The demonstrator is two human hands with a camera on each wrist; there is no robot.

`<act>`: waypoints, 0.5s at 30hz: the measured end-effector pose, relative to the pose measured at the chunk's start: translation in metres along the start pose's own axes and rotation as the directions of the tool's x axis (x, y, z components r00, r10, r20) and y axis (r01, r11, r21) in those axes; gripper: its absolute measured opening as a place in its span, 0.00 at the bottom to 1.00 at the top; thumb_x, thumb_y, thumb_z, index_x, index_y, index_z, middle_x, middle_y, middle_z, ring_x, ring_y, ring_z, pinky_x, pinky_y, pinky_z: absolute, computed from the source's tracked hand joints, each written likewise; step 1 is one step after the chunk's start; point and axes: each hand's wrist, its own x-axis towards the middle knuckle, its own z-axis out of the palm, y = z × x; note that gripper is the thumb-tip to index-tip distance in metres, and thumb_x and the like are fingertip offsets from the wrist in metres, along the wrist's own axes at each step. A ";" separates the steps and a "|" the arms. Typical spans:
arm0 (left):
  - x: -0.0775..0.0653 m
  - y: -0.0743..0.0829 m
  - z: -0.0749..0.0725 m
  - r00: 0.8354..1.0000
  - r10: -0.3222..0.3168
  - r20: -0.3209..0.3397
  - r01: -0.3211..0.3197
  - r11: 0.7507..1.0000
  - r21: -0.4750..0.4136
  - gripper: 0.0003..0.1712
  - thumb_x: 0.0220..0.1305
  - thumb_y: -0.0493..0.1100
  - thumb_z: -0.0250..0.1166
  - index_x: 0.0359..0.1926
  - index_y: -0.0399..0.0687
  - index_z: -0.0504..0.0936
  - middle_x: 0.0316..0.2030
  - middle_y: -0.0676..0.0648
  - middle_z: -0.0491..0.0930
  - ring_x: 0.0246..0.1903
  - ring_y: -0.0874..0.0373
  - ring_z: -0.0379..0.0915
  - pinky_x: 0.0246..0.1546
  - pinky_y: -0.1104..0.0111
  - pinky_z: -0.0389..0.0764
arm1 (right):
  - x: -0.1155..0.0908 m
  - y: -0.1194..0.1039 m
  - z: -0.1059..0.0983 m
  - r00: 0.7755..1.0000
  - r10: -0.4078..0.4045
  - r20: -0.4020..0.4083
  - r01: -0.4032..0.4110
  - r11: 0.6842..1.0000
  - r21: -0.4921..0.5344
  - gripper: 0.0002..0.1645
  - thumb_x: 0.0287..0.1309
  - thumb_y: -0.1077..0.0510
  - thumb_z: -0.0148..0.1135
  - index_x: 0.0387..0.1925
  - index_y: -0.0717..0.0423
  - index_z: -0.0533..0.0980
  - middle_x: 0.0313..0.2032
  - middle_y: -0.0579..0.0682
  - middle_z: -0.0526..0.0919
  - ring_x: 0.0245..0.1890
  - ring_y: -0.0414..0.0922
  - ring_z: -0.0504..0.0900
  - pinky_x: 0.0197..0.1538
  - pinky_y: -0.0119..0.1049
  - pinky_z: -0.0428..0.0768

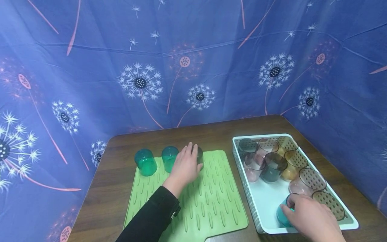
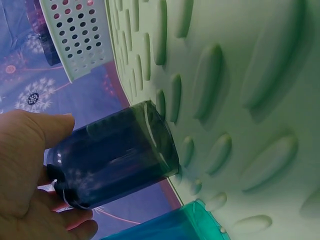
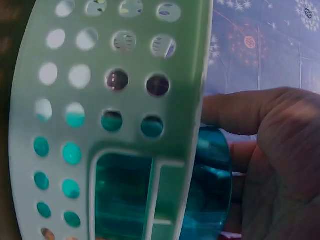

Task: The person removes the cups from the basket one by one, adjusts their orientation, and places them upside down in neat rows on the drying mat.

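Head view: a dark cup (image 1: pixel 200 158) stands base up near the top edge of a green mat (image 1: pixel 211 195), centre of frame; the left hand (image 1: pixel 184 166), in a black sleeve (image 1: pixel 157 211), holds it from above. Two green cups (image 1: pixel 145 163) (image 1: pixel 170 156), also base up, sit in a row to its left, at the mat's upper left. At lower right, the right hand (image 1: pixel 314 215) grips a teal cup (image 1: pixel 283 216) in the near corner of a white basket (image 1: pixel 263 195). Other tinted cups (image 1: pixel 273 166), grey, pink and amber, stand mouth up along the basket's top and right. Left wrist view adds the grip: thumb on one side of the dark cup's base, fingers round the other, rim end at the mat; whether it touches, cannot tell. Right wrist view adds the basket's outer wall, with round holes and a rectangular cut-out showing teal; thumb at the basket rim, other fingers behind the cup, tips hidden. Edges: a narrow strip of brown counter (image 1: pixel 102 195) separates mat and basket; ribbed mat extends from the dark cup to the right edge; basket floor shows left of centre.
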 end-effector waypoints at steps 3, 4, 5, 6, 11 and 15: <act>-0.005 0.000 -0.002 1.000 0.007 -0.015 -0.007 1.000 0.009 0.46 0.72 0.58 0.60 0.79 0.44 0.53 0.79 0.38 0.53 0.77 0.41 0.52 0.75 0.49 0.62 | -0.001 0.000 0.001 1.000 0.003 0.013 -0.003 1.000 0.016 0.18 0.64 0.46 0.60 0.23 0.48 0.68 0.21 0.45 0.63 0.23 0.44 0.64 0.25 0.41 0.60; -0.007 0.001 -0.003 1.000 0.015 -0.025 -0.015 1.000 0.010 0.45 0.72 0.58 0.60 0.79 0.43 0.53 0.78 0.38 0.53 0.77 0.41 0.53 0.75 0.49 0.63 | -0.002 0.000 0.000 1.000 0.012 0.018 -0.013 1.000 0.027 0.18 0.64 0.47 0.59 0.23 0.49 0.67 0.21 0.45 0.61 0.23 0.45 0.64 0.26 0.40 0.59; -0.010 0.001 -0.004 0.999 0.023 -0.038 -0.023 1.000 0.009 0.45 0.72 0.58 0.60 0.79 0.43 0.54 0.78 0.38 0.54 0.77 0.41 0.53 0.75 0.49 0.63 | -0.002 0.001 -0.001 0.999 0.024 0.025 -0.025 0.999 0.036 0.17 0.65 0.48 0.58 0.23 0.49 0.67 0.22 0.46 0.61 0.23 0.45 0.64 0.26 0.41 0.59; -0.012 0.002 -0.006 0.998 0.030 -0.049 -0.030 0.999 0.011 0.45 0.72 0.58 0.60 0.79 0.43 0.55 0.78 0.38 0.55 0.77 0.41 0.54 0.75 0.49 0.63 | -0.002 0.001 -0.003 0.999 0.029 0.028 -0.031 0.999 0.044 0.17 0.66 0.48 0.56 0.25 0.50 0.67 0.22 0.46 0.63 0.24 0.46 0.65 0.26 0.41 0.61; -0.028 0.009 -0.012 0.995 0.055 -0.083 -0.059 0.997 -0.041 0.43 0.72 0.58 0.60 0.78 0.45 0.57 0.77 0.39 0.58 0.76 0.42 0.56 0.74 0.48 0.65 | -0.006 0.002 -0.014 0.999 0.042 0.012 -0.043 0.997 0.064 0.14 0.70 0.50 0.53 0.32 0.55 0.70 0.27 0.50 0.70 0.27 0.48 0.69 0.28 0.43 0.68; -0.038 0.014 -0.013 0.996 0.048 -0.072 -0.060 0.982 -0.182 0.43 0.73 0.58 0.59 0.79 0.46 0.56 0.77 0.40 0.58 0.76 0.42 0.57 0.74 0.46 0.64 | -0.012 0.003 -0.022 0.992 0.049 -0.113 -0.035 0.992 0.117 0.14 0.71 0.51 0.53 0.34 0.59 0.71 0.26 0.51 0.71 0.26 0.47 0.69 0.27 0.39 0.66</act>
